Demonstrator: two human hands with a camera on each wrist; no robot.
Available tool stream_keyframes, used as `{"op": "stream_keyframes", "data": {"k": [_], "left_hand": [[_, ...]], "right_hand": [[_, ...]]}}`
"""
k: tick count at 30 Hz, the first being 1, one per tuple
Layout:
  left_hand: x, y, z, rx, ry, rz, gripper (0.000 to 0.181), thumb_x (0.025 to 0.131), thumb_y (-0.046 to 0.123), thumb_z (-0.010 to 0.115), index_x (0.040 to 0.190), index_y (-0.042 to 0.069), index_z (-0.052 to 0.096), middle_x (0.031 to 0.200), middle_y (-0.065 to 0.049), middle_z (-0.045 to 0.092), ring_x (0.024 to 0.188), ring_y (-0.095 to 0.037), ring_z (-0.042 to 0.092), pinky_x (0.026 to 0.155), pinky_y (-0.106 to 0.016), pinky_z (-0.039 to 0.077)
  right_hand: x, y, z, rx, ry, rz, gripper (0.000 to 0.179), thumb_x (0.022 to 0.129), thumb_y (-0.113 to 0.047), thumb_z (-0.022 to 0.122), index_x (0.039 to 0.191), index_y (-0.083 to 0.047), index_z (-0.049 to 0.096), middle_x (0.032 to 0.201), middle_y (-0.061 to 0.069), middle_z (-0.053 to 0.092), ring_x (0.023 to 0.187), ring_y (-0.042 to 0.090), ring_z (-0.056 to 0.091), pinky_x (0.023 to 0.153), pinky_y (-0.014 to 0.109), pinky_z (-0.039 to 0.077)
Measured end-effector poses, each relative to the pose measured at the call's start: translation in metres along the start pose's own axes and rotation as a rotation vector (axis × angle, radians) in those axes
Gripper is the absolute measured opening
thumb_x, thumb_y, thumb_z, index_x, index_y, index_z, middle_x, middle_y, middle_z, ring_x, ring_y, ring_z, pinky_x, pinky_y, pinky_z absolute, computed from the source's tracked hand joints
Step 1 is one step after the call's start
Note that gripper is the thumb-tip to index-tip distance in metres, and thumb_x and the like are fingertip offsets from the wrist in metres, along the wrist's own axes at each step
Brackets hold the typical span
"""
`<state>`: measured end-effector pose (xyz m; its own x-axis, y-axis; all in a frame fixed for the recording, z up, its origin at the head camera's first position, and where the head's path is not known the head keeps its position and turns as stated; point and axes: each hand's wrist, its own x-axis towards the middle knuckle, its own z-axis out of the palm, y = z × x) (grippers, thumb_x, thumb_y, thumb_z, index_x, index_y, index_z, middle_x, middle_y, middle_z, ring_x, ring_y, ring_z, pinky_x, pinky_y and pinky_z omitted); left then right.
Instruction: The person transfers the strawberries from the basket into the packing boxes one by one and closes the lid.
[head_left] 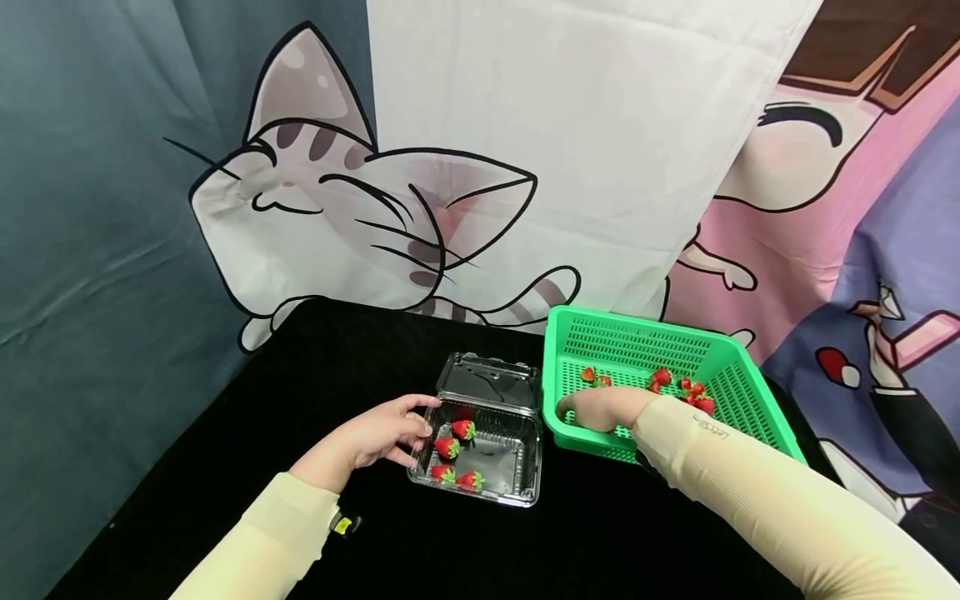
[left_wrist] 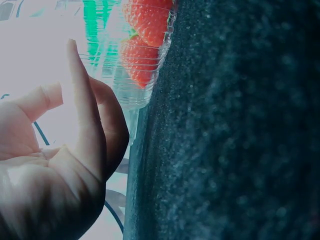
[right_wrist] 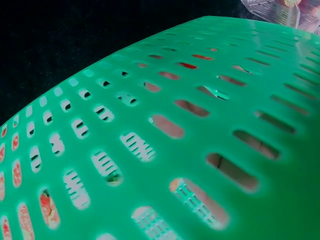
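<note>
My left hand [head_left: 390,429] is at the left wall of a clear plastic clamshell box [head_left: 498,454], its fingers touching or close to the rim. Several strawberries [head_left: 447,447] lie inside, mostly toward the box's left side. In the left wrist view, red strawberries [left_wrist: 139,59] show through the box wall beyond a straight finger. My right hand [head_left: 600,408] reaches down inside a green perforated basket [head_left: 558,358], near its left end. Its fingertips are largely hidden. Through the basket's slots in the right wrist view, skin and a bit of red show; whether the hand holds a strawberry is unclear.
More strawberries [head_left: 697,392] lie in the basket, to the right of and beyond the right hand. The box's clear lid [head_left: 487,382] is folded back, away from me. Black cloth [head_left: 330,358] covers the table, and printed curtains [head_left: 600,125] hang behind it.
</note>
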<state>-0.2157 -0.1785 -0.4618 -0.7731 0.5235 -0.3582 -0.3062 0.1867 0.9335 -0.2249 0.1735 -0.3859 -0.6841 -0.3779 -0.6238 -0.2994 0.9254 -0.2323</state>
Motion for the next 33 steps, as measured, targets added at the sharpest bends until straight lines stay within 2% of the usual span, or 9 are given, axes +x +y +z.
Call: {"op": "stream_keyframes", "data": {"k": [3,7,14,20,25,28,33], "left_hand": [[0.000,0.000,0.000,0.002,0.000,-0.002,0.057,0.094,0.008,0.059,0.147,0.012,0.040,0.088,-0.006,0.054,0.075,-0.014,0.055,0.059,-0.032,0.060],[0.000,0.000,0.000,0.003,0.002,-0.003,0.056,0.094,0.009,0.059,0.147,0.012,0.041,0.089,-0.007,0.055,0.076,-0.014,0.055,0.059,-0.032,0.060],[-0.001,0.001,0.000,-0.001,0.000,-0.001,0.056,0.095,0.008,0.059,0.148,0.011,0.040,0.087,-0.006,0.054,0.076,-0.014,0.055,0.059,-0.032,0.060],[0.000,0.000,0.001,0.003,0.003,-0.002,0.056,0.094,0.007,0.059,0.147,0.011,0.041,0.087,-0.006,0.055,0.075,-0.014,0.055,0.058,-0.031,0.059],[0.001,0.000,0.001,0.005,0.002,0.000,0.056,0.094,0.007,0.059,0.147,0.011,0.041,0.088,-0.006,0.055,0.075,-0.014,0.056,0.057,-0.031,0.059],[0.001,0.000,0.001,0.007,0.003,0.002,0.056,0.094,0.008,0.059,0.147,0.011,0.041,0.088,-0.007,0.055,0.075,-0.014,0.056,0.058,-0.031,0.059],[0.000,-0.001,0.000,0.012,0.007,0.003,0.056,0.095,0.008,0.058,0.147,0.011,0.041,0.088,-0.007,0.055,0.076,-0.014,0.056,0.058,-0.032,0.059]], "right_hand": [[0.000,0.000,0.000,0.010,-0.005,0.008,0.035,0.098,-0.004,0.045,0.130,-0.007,0.060,0.131,0.014,0.055,0.101,0.028,0.049,0.084,0.042,0.042],[0.000,0.001,0.001,0.021,-0.016,0.030,0.037,0.098,-0.005,0.046,0.132,-0.007,0.060,0.123,0.013,0.056,0.100,0.029,0.048,0.081,0.040,0.041],[-0.002,0.000,0.001,0.075,-0.048,0.080,0.039,0.098,-0.004,0.045,0.134,-0.007,0.060,0.111,0.012,0.056,0.092,0.028,0.052,0.057,0.031,0.035],[-0.003,0.001,0.002,0.103,-0.049,0.101,0.040,0.097,-0.002,0.046,0.135,-0.007,0.058,0.112,0.011,0.056,0.083,0.024,0.054,0.050,0.028,0.031],[-0.004,0.001,0.001,0.111,-0.034,0.124,0.033,0.096,0.002,0.044,0.121,-0.009,0.062,0.105,0.010,0.056,0.061,0.017,0.043,0.045,0.028,0.032],[-0.006,0.000,-0.001,0.121,-0.016,0.137,0.028,0.097,0.001,0.042,0.116,-0.010,0.061,0.102,0.010,0.055,0.054,0.015,0.037,0.044,0.028,0.034],[-0.018,-0.002,-0.007,0.138,0.063,0.121,0.033,0.095,0.001,0.045,0.127,-0.001,0.057,0.114,0.013,0.059,0.052,0.016,0.038,0.047,0.031,0.036]]}}
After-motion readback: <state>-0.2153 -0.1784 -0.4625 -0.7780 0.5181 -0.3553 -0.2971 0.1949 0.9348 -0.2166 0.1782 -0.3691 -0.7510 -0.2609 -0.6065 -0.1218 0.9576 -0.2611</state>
